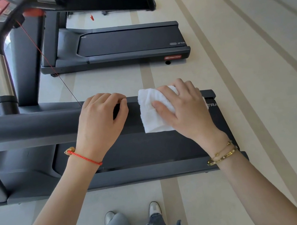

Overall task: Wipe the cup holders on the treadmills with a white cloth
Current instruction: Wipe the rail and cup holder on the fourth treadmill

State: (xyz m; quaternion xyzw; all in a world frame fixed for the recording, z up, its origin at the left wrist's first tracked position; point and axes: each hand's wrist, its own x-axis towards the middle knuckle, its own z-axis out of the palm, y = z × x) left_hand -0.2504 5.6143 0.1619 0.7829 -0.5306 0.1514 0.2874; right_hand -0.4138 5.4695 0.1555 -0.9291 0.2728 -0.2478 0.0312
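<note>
Treadmill handrail (32, 125): left hand (100, 122) curled over; right hand (183, 111) grips white cloth (150, 116).

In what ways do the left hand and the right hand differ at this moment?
The left hand grips the dark handrail with curled fingers and holds no cloth; the right hand holds a white cloth at the end of the rail. The left wrist wears a red cord; the right wrist wears gold bracelets. Both hands are at the same rail of the near treadmill.
</note>
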